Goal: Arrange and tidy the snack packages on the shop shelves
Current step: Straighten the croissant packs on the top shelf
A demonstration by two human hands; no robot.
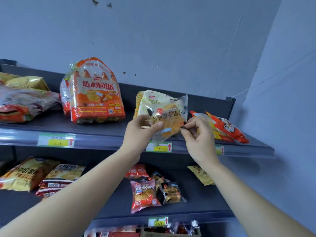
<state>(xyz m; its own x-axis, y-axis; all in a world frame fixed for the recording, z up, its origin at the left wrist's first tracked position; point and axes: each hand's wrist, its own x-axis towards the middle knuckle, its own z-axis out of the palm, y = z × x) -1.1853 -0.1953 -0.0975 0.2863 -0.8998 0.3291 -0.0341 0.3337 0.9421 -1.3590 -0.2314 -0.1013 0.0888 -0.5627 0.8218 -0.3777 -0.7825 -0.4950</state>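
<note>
light: dim, cool, even | glare: shelf edge | edges: bowed, soft

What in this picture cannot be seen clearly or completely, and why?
Head view only:
- Handwritten prices on the green-and-yellow shelf labels: too small and blurred.
- The pale yellow croissant bag: partly hidden by the clear plastic bread packet that the left hand and right hand hold.
- The shiny red-and-gold packs at far left: blurred, cut by the left edge.
- The red packets lowest in the frame: cut off by the bottom edge.
</note>
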